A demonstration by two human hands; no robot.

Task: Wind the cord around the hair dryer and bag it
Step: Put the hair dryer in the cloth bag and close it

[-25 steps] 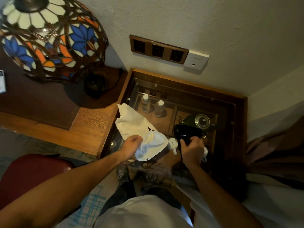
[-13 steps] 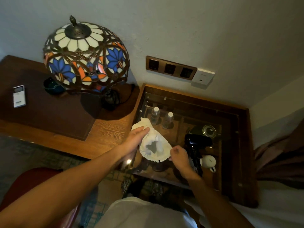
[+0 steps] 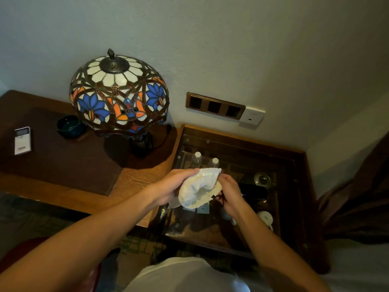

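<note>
A white cloth bag (image 3: pixel 200 188) is bunched up between both hands above the glass-topped side table (image 3: pixel 242 144). My left hand (image 3: pixel 174 186) grips its left side and my right hand (image 3: pixel 228 192) pinches its right rim, holding the mouth apart. The black hair dryer (image 3: pixel 253 191) lies on the glass just right of my right hand, partly hidden by it. Its cord is not clearly visible.
A stained-glass lamp (image 3: pixel 119 93) stands on the wooden desk (image 3: pixel 134 175) to the left, with a dark bowl (image 3: pixel 69 126) and a white remote (image 3: pixel 22 140). Under the glass sit two water bottles (image 3: pixel 196 159), a kettle (image 3: pixel 262 180) and a white cup (image 3: pixel 266 218). Wall sockets (image 3: pixel 214 105) are behind.
My right hand let go of the hair dryer, which now lies on the glass, and took hold of the bag. Both hands gathered the bag and spread its mouth. The camera tilted up.
</note>
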